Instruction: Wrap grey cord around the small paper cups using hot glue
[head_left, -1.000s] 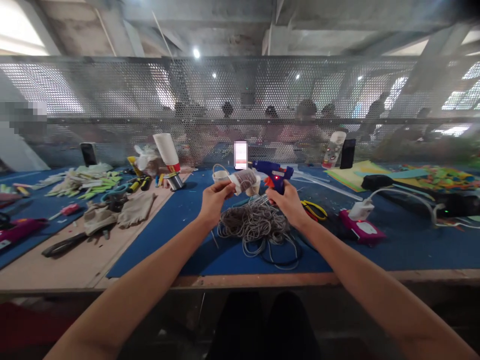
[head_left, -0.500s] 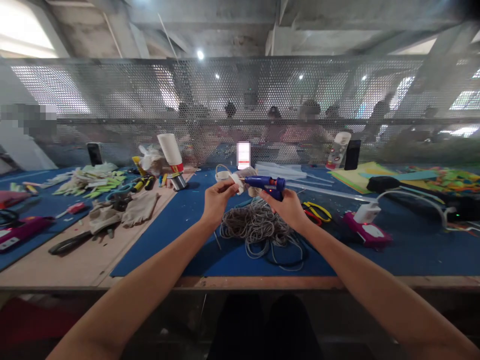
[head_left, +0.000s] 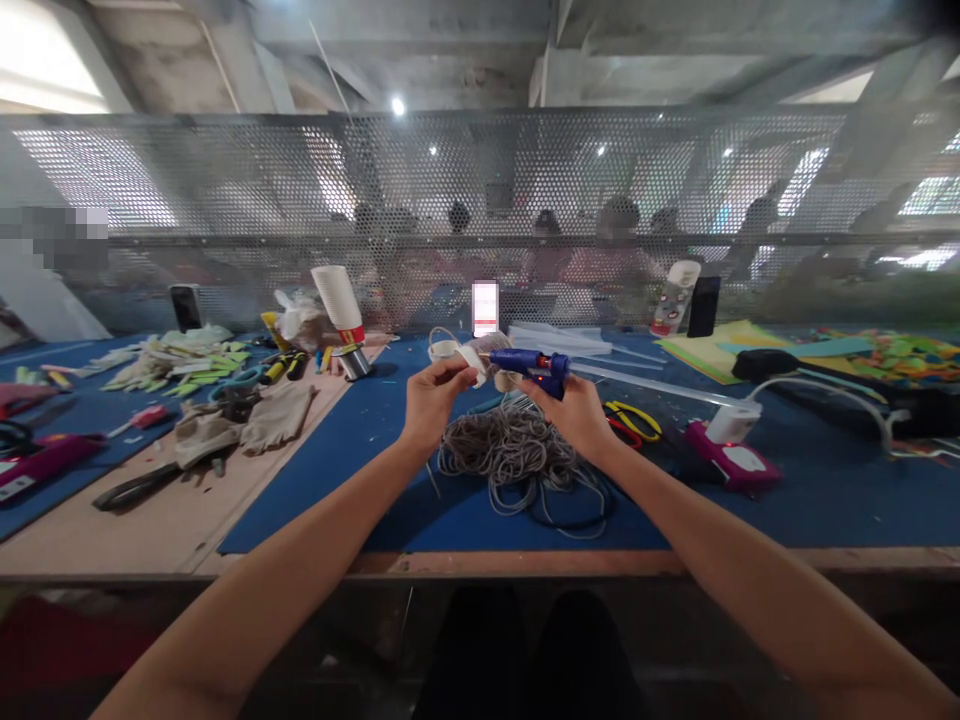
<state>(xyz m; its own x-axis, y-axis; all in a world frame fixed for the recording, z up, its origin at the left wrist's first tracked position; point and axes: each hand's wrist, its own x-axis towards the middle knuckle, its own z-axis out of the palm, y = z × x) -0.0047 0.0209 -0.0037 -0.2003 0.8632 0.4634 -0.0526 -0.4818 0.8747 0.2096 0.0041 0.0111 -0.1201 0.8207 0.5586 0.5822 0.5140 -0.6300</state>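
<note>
My left hand [head_left: 435,398] is closed, fingertips pinching a small white piece [head_left: 472,364] above the blue mat. My right hand [head_left: 576,408] grips a blue glue gun [head_left: 525,361], its nozzle pointing left at the white piece; whether they touch is too small to tell. Below and between my hands lies a tangled heap of grey cord [head_left: 517,450]. Behind the white piece are a white round item [head_left: 444,349] and a spool, partly hidden by the gun.
Yellow-handled pliers [head_left: 637,421] and a magenta power socket [head_left: 735,458] lie to the right. Stacked paper cups [head_left: 337,300], cloth gloves [head_left: 277,418] and pale green strips [head_left: 184,362] are at left. A lit phone [head_left: 485,308] stands by the perforated screen.
My left hand has shifted very slightly left with the white piece. The glue gun stays in nearly the same place, and the whole view has moved a little.
</note>
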